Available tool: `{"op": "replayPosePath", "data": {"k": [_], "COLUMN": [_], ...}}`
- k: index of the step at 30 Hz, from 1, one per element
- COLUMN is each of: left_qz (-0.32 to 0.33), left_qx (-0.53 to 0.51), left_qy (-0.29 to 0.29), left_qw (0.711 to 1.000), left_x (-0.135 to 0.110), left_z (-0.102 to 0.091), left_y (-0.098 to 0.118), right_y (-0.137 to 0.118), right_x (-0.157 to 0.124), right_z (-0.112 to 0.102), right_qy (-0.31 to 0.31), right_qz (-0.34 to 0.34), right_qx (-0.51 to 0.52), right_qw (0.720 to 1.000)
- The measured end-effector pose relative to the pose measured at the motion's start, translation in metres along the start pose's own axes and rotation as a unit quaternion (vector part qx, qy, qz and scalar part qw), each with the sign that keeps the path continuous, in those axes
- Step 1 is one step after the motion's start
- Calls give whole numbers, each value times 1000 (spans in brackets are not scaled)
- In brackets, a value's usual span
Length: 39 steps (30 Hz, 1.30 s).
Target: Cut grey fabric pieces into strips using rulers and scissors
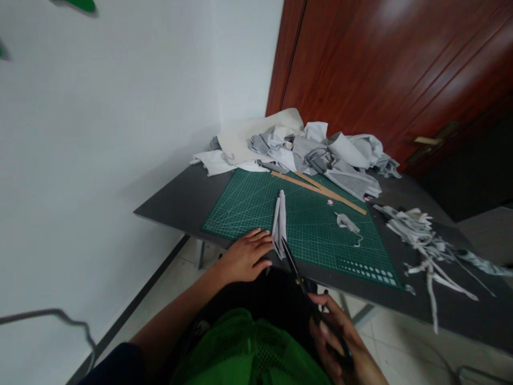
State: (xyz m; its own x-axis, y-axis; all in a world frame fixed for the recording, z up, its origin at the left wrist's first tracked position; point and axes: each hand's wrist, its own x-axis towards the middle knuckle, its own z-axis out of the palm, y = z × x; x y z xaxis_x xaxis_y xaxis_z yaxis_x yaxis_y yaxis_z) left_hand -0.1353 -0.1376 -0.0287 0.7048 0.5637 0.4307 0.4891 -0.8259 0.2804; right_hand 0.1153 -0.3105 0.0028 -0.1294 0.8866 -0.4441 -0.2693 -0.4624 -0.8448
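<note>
Near the front edge of the table, a narrow folded strip of light grey fabric (282,219) lies on a green cutting mat (240,208). My left hand (249,255) rests flat with its fingers stretched out, the fingertips at the strip's left side. In my right hand (336,334) is a pair of black-handled scissors (294,267), my fingers round the handles. The scissor tips point away from me and meet the near end of the strip. Whether the blades have cut into the fabric I cannot tell.
Two wooden rulers (340,200) lie crossed on the mat beside a small fabric scrap (348,222). Behind them a heap of grey and white cloth (316,147) lines the table's back. Tangled fabric strips (417,230) lie at the right. A white wall (120,107) stands left, a wooden door (360,64) behind.
</note>
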Motion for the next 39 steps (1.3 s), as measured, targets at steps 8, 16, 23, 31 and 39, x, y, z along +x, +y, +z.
{"op": "replayPosePath", "data": {"k": [8,16,23,31,39], "left_qz": [-49,-89,-174,-221,-14], "left_qx": [15,76,154,156,70], "left_qy": [-4,-17,-47,17,-43], "left_qw": [999,993,972,963,996], "left_x": [10,31,94,101,82], "left_z": [-6,-7,2,22,11], "left_y": [9,28,33,15,-19], "right_y": [-24,-2,3,1,5], "right_x": [59,50,49,49,47], "right_z": [33,38,39,33,28], "right_qy": [6,34,29,11,17], "right_qz": [-11,-26,-20,-17,-18], "right_qx": [95,175,184,199,177], "right_qw": [995,984,982,980,984]}}
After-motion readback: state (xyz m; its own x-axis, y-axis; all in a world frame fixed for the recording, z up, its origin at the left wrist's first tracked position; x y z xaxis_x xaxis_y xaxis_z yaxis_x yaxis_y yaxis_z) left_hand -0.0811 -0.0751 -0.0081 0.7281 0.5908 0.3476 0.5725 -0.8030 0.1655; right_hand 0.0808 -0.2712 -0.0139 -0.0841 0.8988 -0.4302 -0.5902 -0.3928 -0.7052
